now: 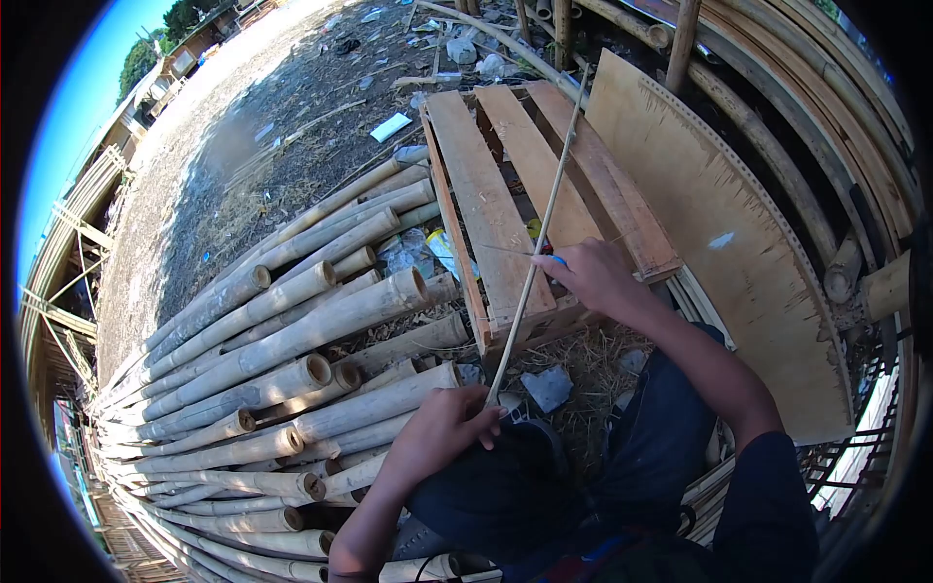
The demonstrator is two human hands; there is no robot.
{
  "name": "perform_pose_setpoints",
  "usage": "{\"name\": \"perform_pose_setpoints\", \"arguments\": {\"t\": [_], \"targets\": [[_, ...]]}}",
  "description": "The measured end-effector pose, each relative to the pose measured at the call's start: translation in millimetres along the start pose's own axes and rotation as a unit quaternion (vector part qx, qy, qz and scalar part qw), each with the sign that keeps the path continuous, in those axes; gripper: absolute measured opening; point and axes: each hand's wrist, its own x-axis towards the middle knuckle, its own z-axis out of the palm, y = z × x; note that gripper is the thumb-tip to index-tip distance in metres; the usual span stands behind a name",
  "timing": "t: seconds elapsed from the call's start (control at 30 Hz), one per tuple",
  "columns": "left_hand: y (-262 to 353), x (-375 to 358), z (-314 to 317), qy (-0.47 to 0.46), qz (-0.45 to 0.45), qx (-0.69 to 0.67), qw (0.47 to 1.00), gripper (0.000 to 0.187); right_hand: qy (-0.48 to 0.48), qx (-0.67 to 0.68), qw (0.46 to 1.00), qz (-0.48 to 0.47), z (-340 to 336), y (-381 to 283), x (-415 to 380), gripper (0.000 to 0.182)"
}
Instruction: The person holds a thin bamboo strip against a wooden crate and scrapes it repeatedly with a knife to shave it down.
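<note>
Over a slatted wooden pallet (481,175), the right hand (595,277) clasps a blue-handled tool (556,259) across a slender stick (552,201) the left hand (449,428) grips.

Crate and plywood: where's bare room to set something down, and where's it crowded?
Plywood: its broad middle, between crate and right-side poles, looks bare but for a pale mark. Crate: the left slat's far part is free, left of the thin stick. Crowded: the crate's near end, around the right hand, and the packed bamboo left of the crate.
</note>
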Motion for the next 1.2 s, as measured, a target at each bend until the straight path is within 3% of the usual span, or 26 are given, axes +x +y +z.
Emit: {"name": "perform_pose_setpoints", "arguments": {"t": [0.13,0.27,0.33,0.47,0.57,0.63,0.77,0.83,0.87,0.93,1.2], "targets": [[-2,2,-1,-0.031,0.025,-0.058,0.997,0.024,0.083,-0.078,0.992,0.055,-1,51,41,0.063],[-7,3,-2,-0.02,0.019,-0.09,0.996,0.023,0.07,-0.085,0.991,0.073,-6,52,48,0.063],[-7,4,-5,-0.002,0.012,-0.07,0.997,0.023,-0.009,0.027,1.0,-0.01,-3,20,22,0.064],[-3,6,-2,0.023,-0.006,-0.006,1.0,0.024,-0.046,0.059,0.994,-0.076,8,2,-5,0.064],[1,5,-2,0.014,-0.001,0.008,1.0,0.024,-0.02,0.001,0.997,-0.069,12,30,9,0.063],[-1,3,-1,0.013,-0.006,0.008,1.0,0.022,0.05,-0.054,0.996,0.047,-3,58,32,0.063],[1,2,1,0.055,-0.021,0.047,0.997,0.023,0.092,-0.083,0.991,0.055,-11,79,44,0.064],[15,0,1,0.074,-0.021,0.084,0.993,0.024,-0.045,-0.002,0.999,0.018,-14,34,18,0.064],[19,0,1,0.088,-0.02,0.127,0.988,0.025,-0.048,-0.002,0.999,0.021,-5,22,6,0.064],[15,2,3,0.083,-0.006,0.143,0.986,0.025,-0.053,0.059,0.994,-0.079,9,7,-13,0.063],[4,10,3,0.155,0.052,0.158,0.974,0.023,0.008,-0.008,0.99,-0.137,8,16,12,0.057]]}}
